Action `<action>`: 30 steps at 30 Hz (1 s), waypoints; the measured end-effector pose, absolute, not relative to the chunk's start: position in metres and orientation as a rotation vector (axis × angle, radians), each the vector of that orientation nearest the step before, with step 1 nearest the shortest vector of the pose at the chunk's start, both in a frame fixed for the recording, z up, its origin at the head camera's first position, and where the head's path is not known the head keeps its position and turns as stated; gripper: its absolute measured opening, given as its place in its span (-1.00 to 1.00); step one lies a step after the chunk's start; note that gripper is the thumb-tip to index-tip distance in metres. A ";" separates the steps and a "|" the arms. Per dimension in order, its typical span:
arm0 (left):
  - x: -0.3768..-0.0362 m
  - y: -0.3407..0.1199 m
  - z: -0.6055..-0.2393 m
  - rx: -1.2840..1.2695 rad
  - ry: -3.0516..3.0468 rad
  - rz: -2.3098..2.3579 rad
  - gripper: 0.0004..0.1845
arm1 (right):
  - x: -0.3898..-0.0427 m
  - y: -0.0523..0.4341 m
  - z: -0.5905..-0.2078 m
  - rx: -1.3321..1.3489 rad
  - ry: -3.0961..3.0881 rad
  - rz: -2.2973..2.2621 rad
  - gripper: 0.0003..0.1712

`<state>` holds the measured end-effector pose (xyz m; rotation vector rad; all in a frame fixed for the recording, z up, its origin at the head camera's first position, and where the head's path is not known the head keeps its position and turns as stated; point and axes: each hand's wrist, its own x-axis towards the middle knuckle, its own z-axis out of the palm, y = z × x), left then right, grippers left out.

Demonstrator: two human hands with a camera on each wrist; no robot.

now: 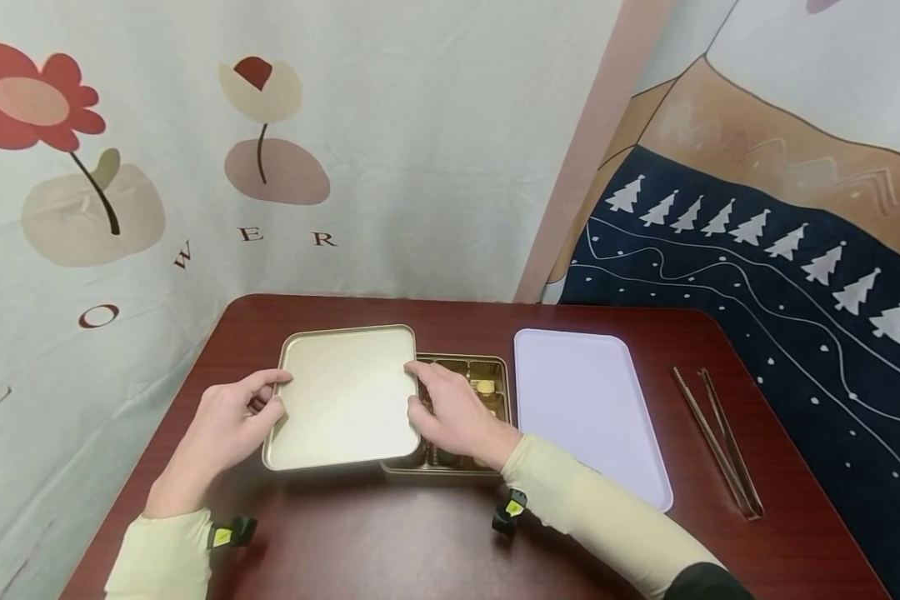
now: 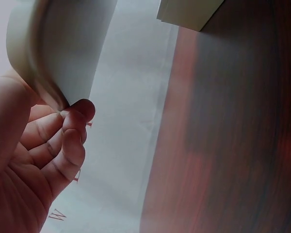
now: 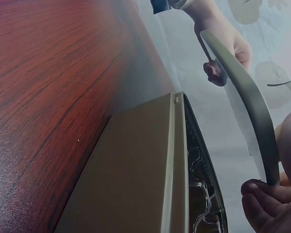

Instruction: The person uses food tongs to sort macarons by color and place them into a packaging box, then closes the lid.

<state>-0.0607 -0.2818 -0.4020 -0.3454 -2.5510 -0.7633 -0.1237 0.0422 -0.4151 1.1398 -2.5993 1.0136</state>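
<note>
A pale gold, square lid (image 1: 345, 400) with rounded corners is held up off the table between both hands. My left hand (image 1: 225, 425) pinches its left edge between thumb and fingers; the left wrist view shows those fingertips (image 2: 76, 127) at the lid's rim. At the opposite edge my right hand (image 1: 457, 408) grips the rim, its fingertips (image 3: 254, 191) curled there in the right wrist view. Partly under the lid and right hand stands an uncovered gold tin (image 1: 450, 476), divided inside. One compartment shows a small yellow-topped item (image 1: 485, 387); the tin's left part is hidden.
A lilac tray (image 1: 585, 400) lies right of the tin, partly beneath the right forearm. Farther right, metal tongs (image 1: 720, 442) rest on the dark red table (image 1: 330, 550). Printed curtains (image 1: 435, 167) hang behind and along the right side.
</note>
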 end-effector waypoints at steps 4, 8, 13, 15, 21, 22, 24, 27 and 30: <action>-0.064 -0.276 -0.404 -0.357 -2.546 -0.776 -0.64 | -0.124 0.048 -0.415 1.120 -2.611 1.004 -0.42; -0.067 -0.268 -0.405 -0.365 -2.560 -0.823 -0.65 | -0.124 0.059 -0.413 1.094 -2.627 0.994 -0.42; -0.075 -0.253 -0.405 -0.390 -2.577 -0.853 -0.68 | -0.126 0.077 -0.411 1.078 -2.623 0.981 -0.42; -0.079 -0.246 -0.404 -0.409 -2.577 -0.859 -0.69 | -0.127 0.086 -0.410 1.073 -2.614 0.975 -0.43; -0.094 -0.220 -0.406 -0.507 -2.566 -0.917 -0.71 | -0.130 0.117 -0.411 1.014 -2.625 0.948 -0.44; -0.097 -0.215 -0.407 -0.525 -2.565 -0.931 -0.71 | -0.130 0.122 -0.411 0.995 -2.632 0.956 -0.44; -0.101 -0.206 -0.408 -0.564 -2.560 -0.965 -0.71 | -0.128 0.132 -0.411 0.958 -2.652 0.990 -0.44; -0.106 -0.195 -0.410 -0.606 -2.551 -1.015 -0.70 | -0.125 0.145 -0.410 0.918 -2.678 1.060 -0.43; -0.110 -0.186 -0.411 -0.637 -2.539 -1.054 -0.69 | -0.122 0.156 -0.410 0.891 -2.689 1.106 -0.43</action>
